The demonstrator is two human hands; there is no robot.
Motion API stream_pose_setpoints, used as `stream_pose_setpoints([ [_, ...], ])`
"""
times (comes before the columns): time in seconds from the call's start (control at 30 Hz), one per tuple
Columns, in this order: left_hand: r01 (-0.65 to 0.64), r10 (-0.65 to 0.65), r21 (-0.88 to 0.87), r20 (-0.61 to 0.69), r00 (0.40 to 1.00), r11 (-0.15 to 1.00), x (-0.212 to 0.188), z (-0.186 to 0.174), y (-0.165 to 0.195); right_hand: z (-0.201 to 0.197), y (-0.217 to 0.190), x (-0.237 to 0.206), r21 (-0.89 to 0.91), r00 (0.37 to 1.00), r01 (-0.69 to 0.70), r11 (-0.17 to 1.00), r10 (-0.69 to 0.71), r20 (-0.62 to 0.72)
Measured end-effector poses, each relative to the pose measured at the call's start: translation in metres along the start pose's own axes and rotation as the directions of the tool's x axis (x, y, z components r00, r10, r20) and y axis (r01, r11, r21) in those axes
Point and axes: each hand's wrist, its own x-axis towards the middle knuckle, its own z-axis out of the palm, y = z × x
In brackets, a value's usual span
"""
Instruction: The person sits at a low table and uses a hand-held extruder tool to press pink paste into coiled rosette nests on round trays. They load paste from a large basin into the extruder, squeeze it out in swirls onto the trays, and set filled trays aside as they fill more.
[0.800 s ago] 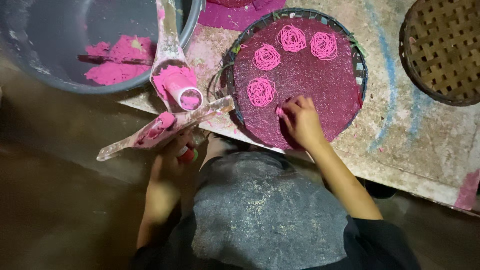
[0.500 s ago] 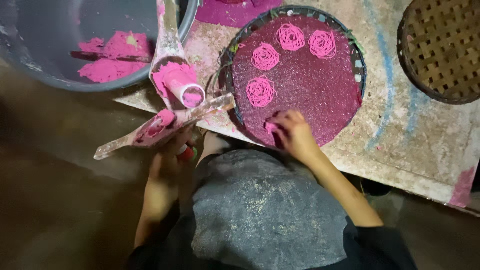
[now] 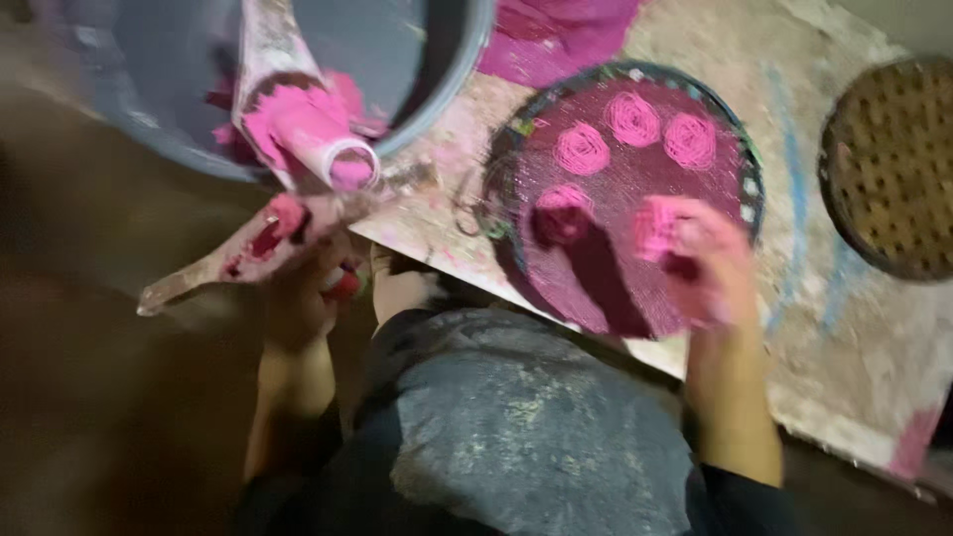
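Both forearms bare, left hand (image 3: 308,288) & right hand (image 3: 710,263) smeared w/ pink paste — dark sleeves at elbows, grey dusty cloth over lap.

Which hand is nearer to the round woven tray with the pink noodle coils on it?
Right. The right hand is over the round woven tray, holding a pink noodle clump. The left hand is off to the tray's left, gripping the handle of a pink-smeared press beside the grey plastic tub.
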Motion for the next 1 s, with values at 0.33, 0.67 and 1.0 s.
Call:
stream_pose_setpoints([
  [0.33,-0.018,-0.116,-0.474,-0.250,0.961,0.881,0.096,-0.146,-0.119,0.226,-0.001,0.113,-0.356,0.708,0.704,0.614,-0.640,0.297],
  [0.67,-0.016,-0.032,-0.311,-0.149,0.988,0.950,0.158,-0.198,-0.212,0.289,0.275,0.283,-0.792,0.711,0.608,-0.056,0.482,0.512],
  [1.0,-0.379,0.398,0.277,-0.011,0.918,0.883,0.212,-0.176,-0.237,0.258,0.268,0.296,-0.931,0.751,0.342,-0.127,0.632,0.190],
])
